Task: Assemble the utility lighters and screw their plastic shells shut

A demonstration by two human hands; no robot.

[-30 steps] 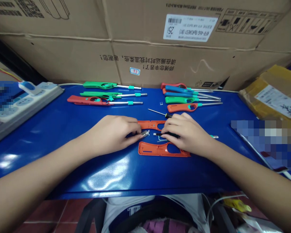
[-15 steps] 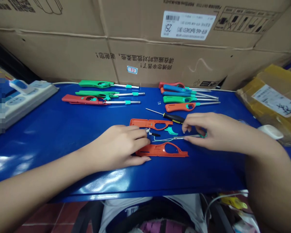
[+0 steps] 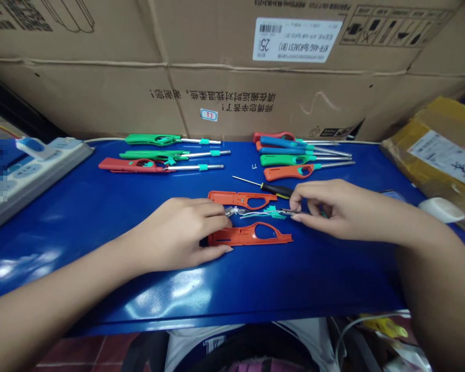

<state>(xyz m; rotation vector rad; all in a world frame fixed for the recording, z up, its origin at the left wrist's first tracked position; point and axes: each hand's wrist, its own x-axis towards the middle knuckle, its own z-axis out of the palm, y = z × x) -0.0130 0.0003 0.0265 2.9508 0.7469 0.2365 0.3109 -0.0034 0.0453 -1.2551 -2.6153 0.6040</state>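
Glossy blue table (image 3: 256,281) across lower frame. Lower orange shell half (image 3: 248,236), centre, shifted left since earlier frame; left end hidden under left hand (image 3: 189,230), thumb spread, other fingers' grip unclear. Right hand (image 3: 325,209), right of centre, pinches metal tube (image 3: 290,212), rear hidden. Cardboard box (image 3: 225,77) behind, top cut off.

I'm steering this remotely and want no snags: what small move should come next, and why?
Perhaps the right hand should ease the metal tube clear of the teal trigger: it pinches the tube, and the thin wires appear to cross the trigger in this view.
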